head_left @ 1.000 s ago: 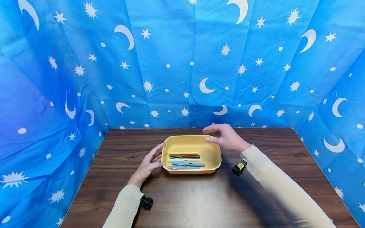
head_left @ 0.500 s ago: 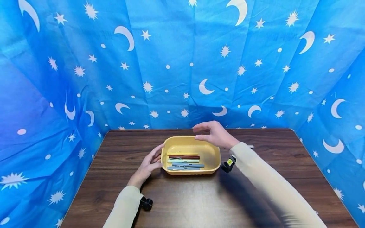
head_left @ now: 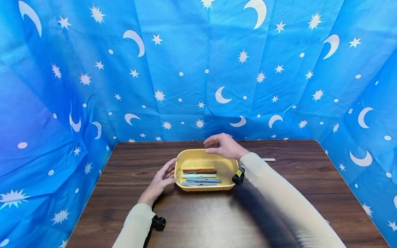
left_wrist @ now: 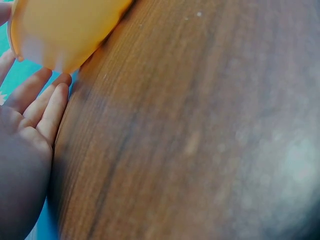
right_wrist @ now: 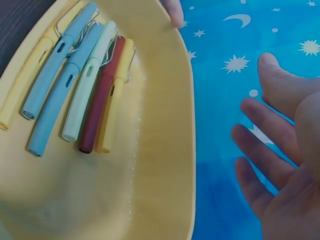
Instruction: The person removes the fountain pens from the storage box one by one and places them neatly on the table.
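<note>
A yellow plastic tray stands on the table with several capped pens in a row at its left: two blue pens, a pale green pen, a dark red pen and yellow pens. At the tray's left end is my left hand, fingers spread and extended along the outside wall, fingertips at the rim. My right hand hovers by the far rim, thumb and fingers apart, nothing between them. In the right wrist view that hand appears beyond the tray's edge.
A thin white stick-shaped thing lies on the dark wooden table, partly hidden by the right sleeve. Blue cloth with white moons and stars hangs close behind and at both sides of the table.
My right hand has moved left along the tray's far rim, and the white stick-shaped thing has come into view behind the sleeve. My left hand and the pens have stayed put.
</note>
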A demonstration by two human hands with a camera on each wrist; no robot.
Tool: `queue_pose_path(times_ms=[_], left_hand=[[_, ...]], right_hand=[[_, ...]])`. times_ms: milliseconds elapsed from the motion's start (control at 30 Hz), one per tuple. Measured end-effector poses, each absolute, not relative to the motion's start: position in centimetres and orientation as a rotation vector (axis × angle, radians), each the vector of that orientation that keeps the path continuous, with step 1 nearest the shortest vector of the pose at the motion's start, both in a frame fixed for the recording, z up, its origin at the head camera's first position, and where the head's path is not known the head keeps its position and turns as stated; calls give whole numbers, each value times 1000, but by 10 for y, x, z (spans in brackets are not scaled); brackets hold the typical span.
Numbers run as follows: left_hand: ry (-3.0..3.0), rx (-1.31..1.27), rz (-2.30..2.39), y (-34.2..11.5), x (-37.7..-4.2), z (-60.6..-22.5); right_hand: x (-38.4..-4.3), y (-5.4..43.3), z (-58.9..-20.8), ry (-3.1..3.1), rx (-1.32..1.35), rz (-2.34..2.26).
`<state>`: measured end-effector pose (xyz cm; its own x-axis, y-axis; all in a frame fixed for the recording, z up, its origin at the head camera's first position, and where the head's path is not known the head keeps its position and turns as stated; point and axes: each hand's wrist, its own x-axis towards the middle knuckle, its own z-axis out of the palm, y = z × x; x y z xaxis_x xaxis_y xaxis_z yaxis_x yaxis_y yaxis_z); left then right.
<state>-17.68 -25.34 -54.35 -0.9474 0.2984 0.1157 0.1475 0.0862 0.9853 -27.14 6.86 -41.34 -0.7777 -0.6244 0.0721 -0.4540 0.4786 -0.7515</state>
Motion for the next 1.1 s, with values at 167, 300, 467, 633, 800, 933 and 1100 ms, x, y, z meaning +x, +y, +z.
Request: queue_pose_path(times_ms=[167,300,467,633,800,933,1100], left_hand=[[2230,467,1995,-254,-176,-544],[2232,469,1993,-255,-175,-545],[2229,476,1998,-256,-175,-546],[2239,473,1987,-255,-176,-545],[2233,480,1994,-254,-176,-544],[2232,486,1994,-255,-176,-544],[2236,490,1989,-255,-176,-544]], right_hand=[[-275,65,-418,2501,-915,-1155],[-278,64,-425,2499,-918,-1130],[-281,62,-434,2506,-931,-1095],[-280,58,-440,2507,-977,-1035],[-280,52,-445,2507,-1036,-970],[-279,46,-447,2483,-1008,-940],[-279,40,-450,2474,-956,-888]])
